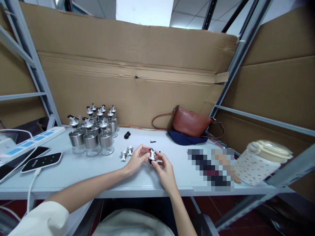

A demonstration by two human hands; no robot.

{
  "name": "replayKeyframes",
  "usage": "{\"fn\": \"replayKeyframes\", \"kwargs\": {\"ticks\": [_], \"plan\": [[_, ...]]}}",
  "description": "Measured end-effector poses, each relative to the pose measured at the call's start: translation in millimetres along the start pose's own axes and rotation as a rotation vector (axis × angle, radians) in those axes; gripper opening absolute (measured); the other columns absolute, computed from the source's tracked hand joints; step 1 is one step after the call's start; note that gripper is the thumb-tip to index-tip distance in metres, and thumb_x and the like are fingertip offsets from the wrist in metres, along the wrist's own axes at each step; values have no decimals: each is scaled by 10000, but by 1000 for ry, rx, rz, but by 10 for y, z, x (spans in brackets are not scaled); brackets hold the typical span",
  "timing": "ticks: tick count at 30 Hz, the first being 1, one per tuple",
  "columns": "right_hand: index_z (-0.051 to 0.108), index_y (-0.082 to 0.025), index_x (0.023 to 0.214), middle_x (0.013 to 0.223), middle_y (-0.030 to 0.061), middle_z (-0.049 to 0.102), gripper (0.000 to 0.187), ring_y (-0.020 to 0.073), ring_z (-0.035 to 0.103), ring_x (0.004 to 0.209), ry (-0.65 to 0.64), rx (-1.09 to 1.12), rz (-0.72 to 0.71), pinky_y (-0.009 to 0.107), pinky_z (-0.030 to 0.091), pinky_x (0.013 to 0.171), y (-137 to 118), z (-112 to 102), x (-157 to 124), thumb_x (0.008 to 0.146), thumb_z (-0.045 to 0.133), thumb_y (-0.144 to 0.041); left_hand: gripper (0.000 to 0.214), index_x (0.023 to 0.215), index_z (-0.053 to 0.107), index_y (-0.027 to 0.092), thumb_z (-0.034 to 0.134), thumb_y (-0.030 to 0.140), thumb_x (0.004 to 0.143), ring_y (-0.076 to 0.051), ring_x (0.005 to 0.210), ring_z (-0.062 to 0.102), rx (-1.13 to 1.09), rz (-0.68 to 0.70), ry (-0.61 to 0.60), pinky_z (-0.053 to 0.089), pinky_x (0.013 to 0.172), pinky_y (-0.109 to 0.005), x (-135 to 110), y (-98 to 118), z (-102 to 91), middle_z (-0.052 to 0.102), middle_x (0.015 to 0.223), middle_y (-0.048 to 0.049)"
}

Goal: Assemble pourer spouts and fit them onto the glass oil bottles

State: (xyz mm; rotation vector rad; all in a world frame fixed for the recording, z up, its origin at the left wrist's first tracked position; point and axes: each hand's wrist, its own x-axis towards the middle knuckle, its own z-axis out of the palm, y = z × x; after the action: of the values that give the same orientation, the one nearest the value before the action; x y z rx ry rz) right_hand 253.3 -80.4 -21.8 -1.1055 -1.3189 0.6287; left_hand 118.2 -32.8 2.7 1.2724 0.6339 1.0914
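Both my hands meet over the middle of the white table [81, 170]. My left hand [136, 159] and my right hand [165, 170] pinch a small silver pourer cap with a black top [152, 154] between their fingertips. Two more silver caps [126, 153] lie just left of my left hand. Several glass bottles with steel bands and pourer caps [94, 132] stand grouped at the back left. A small black part [127, 134] and a tiny black piece [153, 142] lie behind my hands.
A brown leather bag [190, 122] rests on dark blue cloth at the back. A dotted lunch box [261, 160] sits at the right edge. A power strip [31, 139], a phone and a black charger [41, 162] lie at the left. Cardboard sheets wall the shelf.
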Motion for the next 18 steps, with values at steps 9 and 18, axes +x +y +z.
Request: {"fn": "replayKeyframes", "kwargs": {"ticks": [9, 18], "plan": [[652, -199, 1051, 968, 72, 639, 275, 192, 596, 886, -119, -45, -84, 329, 510, 783, -90, -11, -29, 795, 602, -284, 254, 908, 626, 163, 669, 335, 726, -157, 821, 609, 142, 84, -6, 472, 768, -270, 31, -20, -42, 641, 832, -32], [638, -204, 888, 885, 41, 597, 176, 175, 569, 796, -188, -136, -99, 289, 477, 722, -106, -4, -28, 725, 653, -269, 133, 748, 608, 172, 570, 284, 809, -155, 735, 574, 536, 280, -74, 445, 693, -259, -5, 76, -87, 615, 763, -31]]}}
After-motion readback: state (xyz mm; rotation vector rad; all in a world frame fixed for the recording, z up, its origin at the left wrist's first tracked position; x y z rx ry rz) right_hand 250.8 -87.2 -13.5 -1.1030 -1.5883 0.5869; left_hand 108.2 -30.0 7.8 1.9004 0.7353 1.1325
